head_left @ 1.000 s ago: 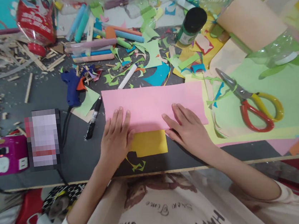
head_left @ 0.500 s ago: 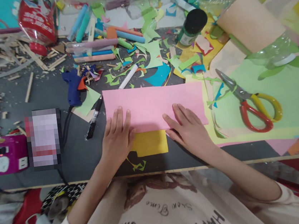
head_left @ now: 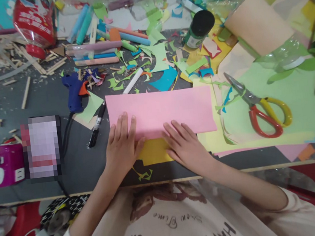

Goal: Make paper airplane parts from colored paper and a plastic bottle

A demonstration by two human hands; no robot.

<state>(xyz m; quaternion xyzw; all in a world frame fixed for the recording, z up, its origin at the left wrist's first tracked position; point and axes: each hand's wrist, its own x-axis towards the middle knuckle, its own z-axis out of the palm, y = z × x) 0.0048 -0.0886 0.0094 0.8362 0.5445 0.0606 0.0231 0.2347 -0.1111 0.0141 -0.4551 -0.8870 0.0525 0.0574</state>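
As two bare hands rest flat side by side, one pink sheet (head_left: pixel 157 112) lies near the front edge of a dark desk (head_left: pixel 45 94), its long sides running roughly parallel to that edge. Plain, unmarked and wider than it is deep, the paper shows three corners; the fourth is hidden by the left hand (head_left: pixel 122 146). That hand lies palm down on the sheet's left part, fingers straight and slightly parted. The right hand (head_left: pixel 185 145), well apart from it, spreads its fingers over the sheet's near side, clamped on nothing.

One yellow piece of paper (head_left: pixel 153 156) juts from beneath the pink one toward the desk's front edge. Two pens, one black marker (head_left: pixel 97 125) and one white pen (head_left: pixel 133 80), lie by the sheet's left and far sides. Toward the desk's left are one blue glue gun (head_left: pixel 73 95) and, closer to the front edge, one purple box (head_left: pixel 5 165). On the desk's right, one pair of scissors (head_left: pixel 254 103), with one red and one yellow handle, rests upon pale green paper (head_left: pixel 304 105).
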